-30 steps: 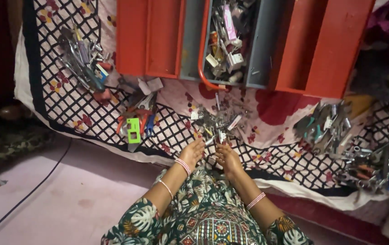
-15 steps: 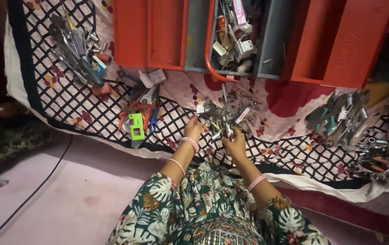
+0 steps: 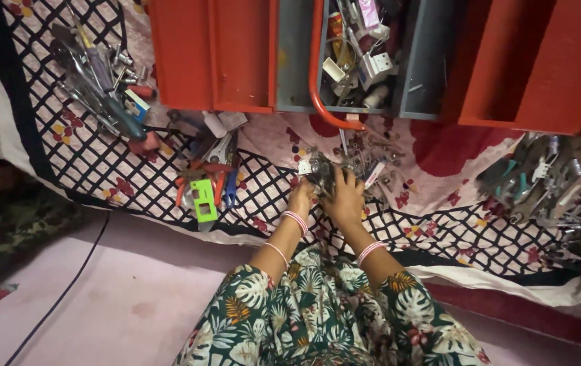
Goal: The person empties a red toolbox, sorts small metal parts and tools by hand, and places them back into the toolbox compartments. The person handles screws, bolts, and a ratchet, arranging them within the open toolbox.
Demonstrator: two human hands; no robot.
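Both hands sit on the pile of small metal parts [image 3: 351, 163]. At 12 o'clock the open red toolbox [image 3: 236, 54] blocks the way, its red handle [image 3: 317, 81] hanging just above the pile. Pliers and a green tool [image 3: 204, 186] crowd 9 o'clock, wrenches [image 3: 531, 179] 3 o'clock. Bare patterned cloth [image 3: 433, 203] lies between pile and wrenches.
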